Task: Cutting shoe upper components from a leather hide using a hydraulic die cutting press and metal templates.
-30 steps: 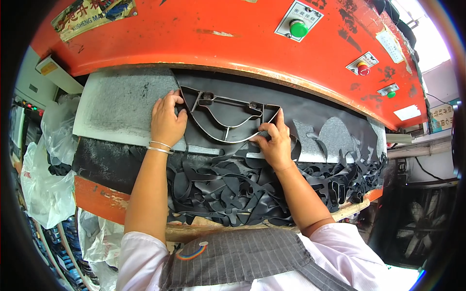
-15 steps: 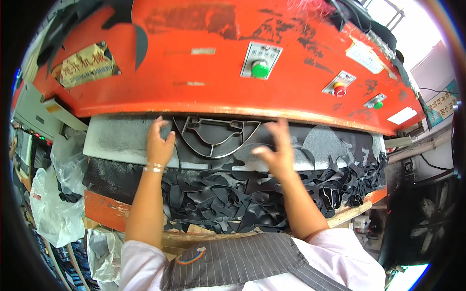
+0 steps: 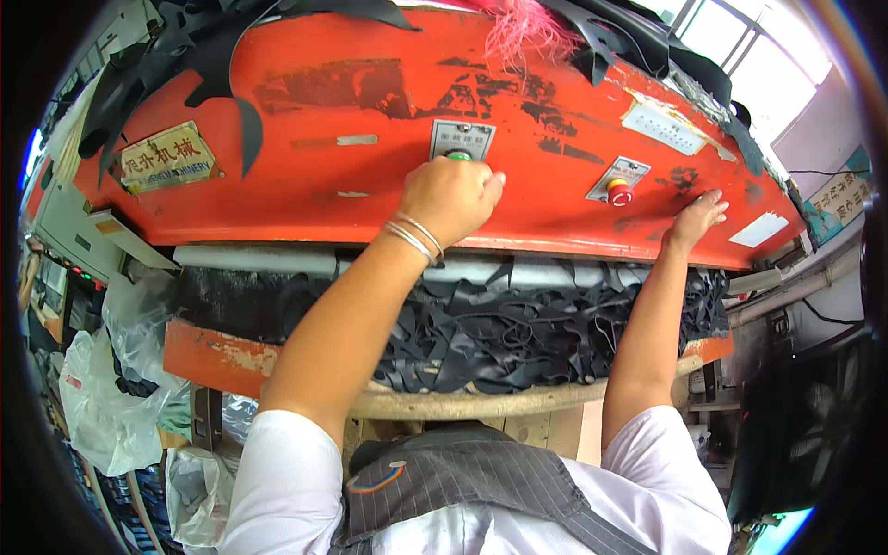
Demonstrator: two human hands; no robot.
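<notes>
My left hand (image 3: pixel 451 202) is curled into a fist against the front of the red press (image 3: pixel 319 153). It covers most of a green push button (image 3: pixel 459 155), whose top edge still shows. At the right of the same panel my right hand (image 3: pixel 698 220) lies with fingers stretched out, over the place of a smaller green button that it hides. A red stop button (image 3: pixel 619 192) sits between the two hands, nearer the right one. The metal cutting die is out of sight, with the press front over that area.
Black offcuts (image 3: pixel 499 324) heap along the front of the white cutting bed (image 3: pixel 462 268). A wooden rail (image 3: pixel 490 400) runs before them. Black sheet pieces (image 3: pixel 217 60) drape over the press top. Plastic bags (image 3: pixel 106 407) hang at the left, and a dark fan (image 3: pixel 814 407) stands right.
Both hands have left the cutting bed and moved up to the panel, the left to the middle button, the right further right. The die and black sheet have gone from view.
</notes>
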